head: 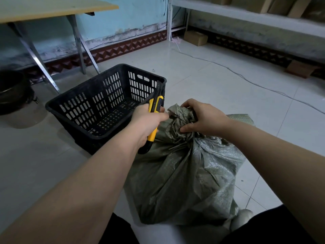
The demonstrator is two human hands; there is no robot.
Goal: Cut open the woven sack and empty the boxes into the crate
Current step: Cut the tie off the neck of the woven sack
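A grey-green woven sack (184, 173) stands on the tiled floor in front of me, its neck bunched and tied at the top. My right hand (202, 117) grips the bunched neck just below the knot. My left hand (147, 118) holds a yellow-and-black utility knife (155, 110), blade extended and pointing up and away, right beside the knot. A black slotted plastic crate (105, 103) sits on the floor to the left of the sack, with nothing visible inside. The sack's contents are hidden.
A folding table (52, 9) with metal legs stands at the back left. A white cable (246, 80) runs across the floor at the right. Cardboard boxes (195, 37) lie by the far wall and on a shelf (263, 16). A dark round container (12, 90) sits far left.
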